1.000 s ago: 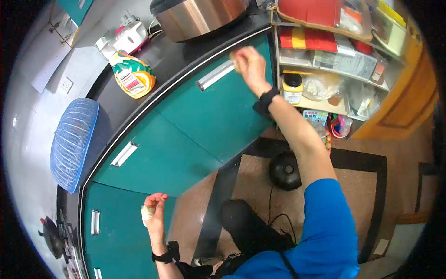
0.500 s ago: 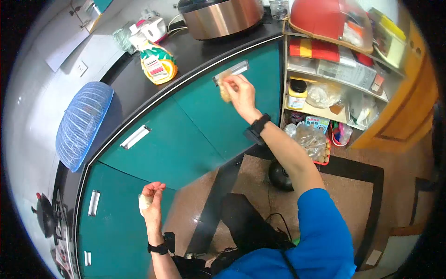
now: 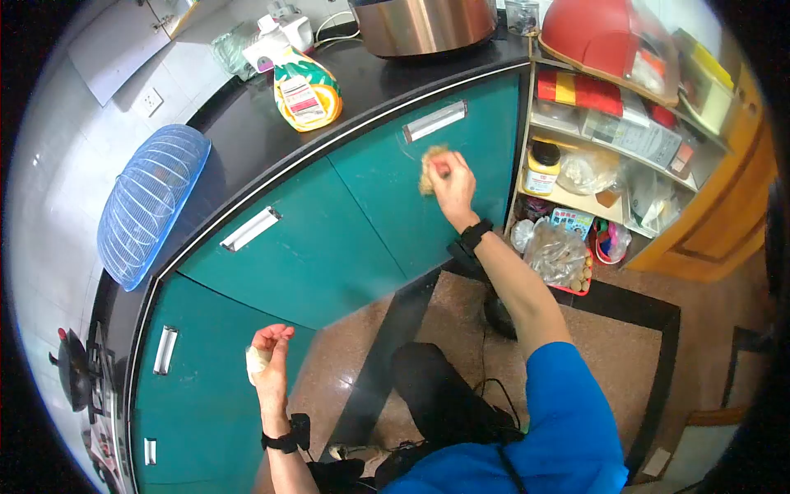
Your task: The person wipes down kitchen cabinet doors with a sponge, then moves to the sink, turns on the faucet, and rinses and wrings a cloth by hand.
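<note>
My right hand (image 3: 453, 185) is closed around a tan, rough-looking scrubbing pad (image 3: 429, 171). The pad is against the green cabinet door (image 3: 387, 198), below its silver handle (image 3: 436, 122). Faint streaks show on the door around that handle. Lower left, my left hand (image 3: 271, 362) is raised in front of another green door (image 3: 222, 337), fingers curled towards the thumb. A small white piece, like tissue or cloth, (image 3: 257, 361) shows at its palm side; how it is held is partly hidden.
On the black counter (image 3: 239, 144) stand a spray bottle (image 3: 306, 92) with an orange label, a blue mesh food cover (image 3: 152, 206) and a copper-coloured cooker (image 3: 428, 29). Open shelves (image 3: 568, 193) with jars and bags are at right. A dark round object (image 3: 498, 317) lies on the floor.
My right hand has moved from the silver handle down onto the door with the pad. My left hand stays nearly still. The view has shifted slightly.
</note>
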Tool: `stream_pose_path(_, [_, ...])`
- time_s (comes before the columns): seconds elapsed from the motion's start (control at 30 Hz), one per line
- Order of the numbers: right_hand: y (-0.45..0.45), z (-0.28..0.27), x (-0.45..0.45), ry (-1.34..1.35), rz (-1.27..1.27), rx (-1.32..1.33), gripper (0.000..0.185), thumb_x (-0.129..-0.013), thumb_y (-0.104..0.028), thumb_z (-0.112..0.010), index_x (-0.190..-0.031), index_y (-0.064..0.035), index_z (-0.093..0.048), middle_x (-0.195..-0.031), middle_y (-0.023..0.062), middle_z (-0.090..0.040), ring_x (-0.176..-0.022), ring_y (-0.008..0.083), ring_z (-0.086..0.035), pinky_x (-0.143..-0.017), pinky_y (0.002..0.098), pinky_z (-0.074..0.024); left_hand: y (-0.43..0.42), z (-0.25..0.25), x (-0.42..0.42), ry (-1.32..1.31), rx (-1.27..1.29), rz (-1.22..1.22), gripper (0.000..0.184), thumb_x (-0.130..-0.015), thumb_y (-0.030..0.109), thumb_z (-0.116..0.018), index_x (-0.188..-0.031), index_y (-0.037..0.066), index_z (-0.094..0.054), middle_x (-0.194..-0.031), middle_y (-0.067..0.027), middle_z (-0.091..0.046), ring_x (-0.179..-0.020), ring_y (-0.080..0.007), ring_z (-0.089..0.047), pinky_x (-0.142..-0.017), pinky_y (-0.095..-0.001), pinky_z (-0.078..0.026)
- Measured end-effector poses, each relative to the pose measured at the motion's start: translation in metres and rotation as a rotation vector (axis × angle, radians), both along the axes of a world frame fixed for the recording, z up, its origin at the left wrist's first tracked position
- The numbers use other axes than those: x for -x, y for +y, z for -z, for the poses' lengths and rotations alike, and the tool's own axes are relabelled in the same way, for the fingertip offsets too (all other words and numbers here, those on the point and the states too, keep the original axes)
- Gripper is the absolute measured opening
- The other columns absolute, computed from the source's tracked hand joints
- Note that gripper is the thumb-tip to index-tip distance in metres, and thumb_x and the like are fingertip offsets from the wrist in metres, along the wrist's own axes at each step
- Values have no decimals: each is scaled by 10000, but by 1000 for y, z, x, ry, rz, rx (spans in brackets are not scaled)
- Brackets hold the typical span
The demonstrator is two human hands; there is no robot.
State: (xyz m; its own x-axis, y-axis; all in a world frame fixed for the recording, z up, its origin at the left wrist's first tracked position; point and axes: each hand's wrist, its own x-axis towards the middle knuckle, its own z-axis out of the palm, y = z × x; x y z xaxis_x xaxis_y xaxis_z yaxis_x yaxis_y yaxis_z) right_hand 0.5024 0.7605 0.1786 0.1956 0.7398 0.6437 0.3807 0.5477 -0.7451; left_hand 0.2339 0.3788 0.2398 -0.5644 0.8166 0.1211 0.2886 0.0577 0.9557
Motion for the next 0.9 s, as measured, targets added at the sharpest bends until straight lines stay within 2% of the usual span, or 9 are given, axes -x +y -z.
stream_pose_path(0.13, [-6,-86,32,86,-90,-283,66,-897,-149,-693,-925,-91,-682,-940,96,-658,-827,302,-668,-704,399,-521,3,-4,-12,-11,-23,-3,168,-961,63,-593,-1125,32,-610,-1090,-93,-678,-1046,-178,-637,-1003,-339,-471])
stream_pose_path(0.23, [5,-76,58,115,-71,-293,50,-892,-138,-684,-904,-91,-698,-936,117,-643,-836,356,-647,-695,429,-513,4,-6,-21,-27,-36,8,176,-967,66,-589,-1137,29,-610,-1093,-90,-680,-1056,-182,-636,-1007,-340,-470])
stream_pose_path(0.47, [-19,137,51,-202,-71,202,124,-864,-243,-694,-806,-133,-691,-858,139,-644,-771,381,-622,-644,447,-501,-9,15,-1,-61,21,0,165,-985,46,-578,-1143,18,-614,-1096,-95,-693,-1074,-167,-634,-990,-316,-470])
stream_pose_path(0.53, [-1,201,58,886,-575,844,249,-886,-300,-640,-775,-80,-669,-803,98,-694,-747,255,-667,-666,386,-519,-15,8,2,-21,29,-19,180,-976,56,-586,-1149,20,-618,-1099,-97,-700,-1070,-173,-640,-991,-319,-473])
stream_pose_path(0.57, [-13,200,73,662,-419,651,232,-882,-290,-676,-819,-68,-695,-808,54,-698,-754,186,-662,-701,346,-529,-19,3,1,2,40,-28,195,-968,66,-594,-1156,23,-623,-1103,-99,-707,-1066,-180,-647,-991,-322,-477])
stream_pose_path(0.6, [-33,179,74,-22,-230,335,173,-881,-244,-721,-879,-71,-720,-829,22,-706,-742,164,-656,-703,312,-527,-24,-3,2,-9,53,-76,198,-963,72,-608,-1154,24,-631,-1087,-95,-715,-1046,-175,-655,-974,-311,-481])
stream_pose_path(0.63, [-49,141,80,-69,-328,468,130,-881,-186,-747,-903,-63,-714,-872,22,-715,-762,150,-659,-733,304,-535,-31,-9,5,-6,40,-96,198,-958,77,-625,-1150,28,-641,-1072,-88,-724,-1039,-170,-661,-957,-301,-487])
stream_pose_path(0.67, [-46,149,97,268,-598,418,115,-886,-164,-746,-927,-64,-707,-891,35,-725,-790,150,-672,-764,312,-543,-38,-11,9,0,55,-137,194,-956,85,-641,-1142,31,-648,-1070,-81,-728,-1039,-162,-663,-946,-294,-490])
stream_pose_path(0.9, [-87,77,168,117,-854,144,93,-907,-45,-690,-982,1,-661,-915,57,-698,-843,148,-667,-749,302,-538,-114,14,12,61,59,-237,157,-983,53,-594,-1134,26,-632,-1062,-64,-718,-1053,-139,-654,-943,-286,-500])
